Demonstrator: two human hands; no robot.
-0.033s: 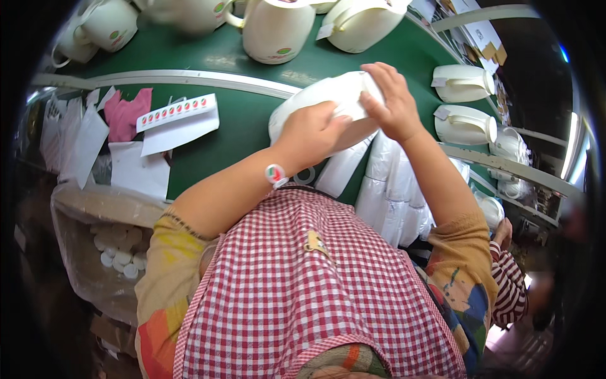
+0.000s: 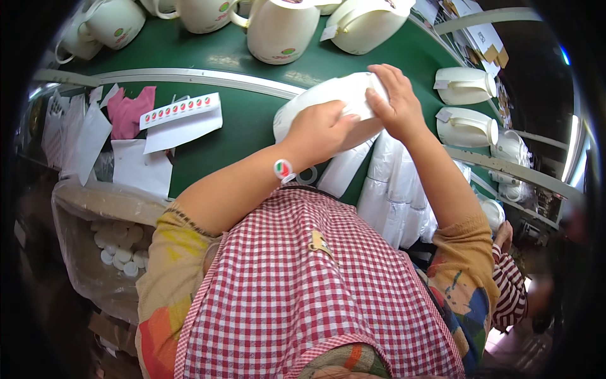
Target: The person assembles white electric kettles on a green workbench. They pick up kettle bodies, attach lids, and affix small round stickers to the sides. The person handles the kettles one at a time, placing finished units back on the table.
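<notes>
A white jug (image 2: 315,91) lies tilted between my two hands over the green work surface. My left hand (image 2: 320,129) is closed round its near side, thumb pointing toward the right. Against the jug's right end lies my right hand (image 2: 399,104), fingers curved over the far edge and thumb on the face. Much of that right end is hidden under the hands. A round sticker (image 2: 283,168) in red and green sits on my left wrist. Similar stickers run in a row along a white strip (image 2: 183,114) on the left.
Several cream jugs (image 2: 281,35) stand beyond a metal rail (image 2: 196,76); more jugs (image 2: 466,86) lie at the right. Wrapped white rolls (image 2: 386,183) are near my waist. A pink cloth (image 2: 131,110) lies left, above a plastic-lined box (image 2: 82,252) with white discs. A co-worker's striped sleeve (image 2: 509,287) shows right.
The whole view has shifted slightly. A jug at the upper left, smeared by motion before, now shows sharply. Both hands keep the same hold on the white jug.
</notes>
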